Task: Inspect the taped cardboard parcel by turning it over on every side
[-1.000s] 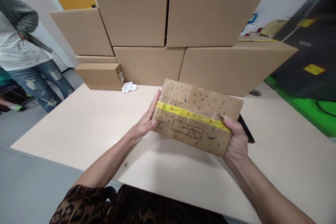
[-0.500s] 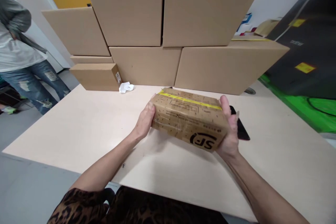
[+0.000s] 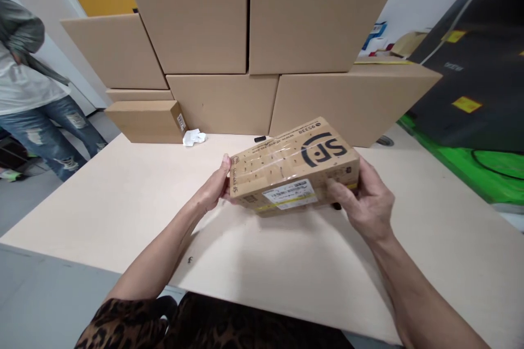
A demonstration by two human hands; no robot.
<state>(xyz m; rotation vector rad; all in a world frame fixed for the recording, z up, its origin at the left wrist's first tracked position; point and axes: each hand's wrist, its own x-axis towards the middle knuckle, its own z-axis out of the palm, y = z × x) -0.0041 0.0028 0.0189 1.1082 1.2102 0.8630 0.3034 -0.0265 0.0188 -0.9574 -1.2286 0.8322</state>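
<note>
A brown cardboard box [image 3: 282,161] with a large black "SF" logo is held tilted above the table. On its side facing me are a white printed label [image 3: 290,194] and a strip of yellow tape. My left hand [image 3: 213,185] grips the box's left end, its thumb near the upper edge. Around the right end is my right hand [image 3: 366,199], with the thumb pressed on the labelled side and the other fingers partly hidden behind. The underside of the box cannot be seen.
Large plain cartons [image 3: 221,103] are stacked along the back of the pale table [image 3: 102,202]. A smaller carton [image 3: 143,122], crumpled white paper [image 3: 194,137] and a small black object [image 3: 260,139] lie before them. A person [image 3: 36,92] stands at the left; a dark case [image 3: 478,76] is at right.
Both hands have turned the box over, so the logo side now faces up and the labelled side faces me. My right hand's thumb has moved from the far edge to the near side.
</note>
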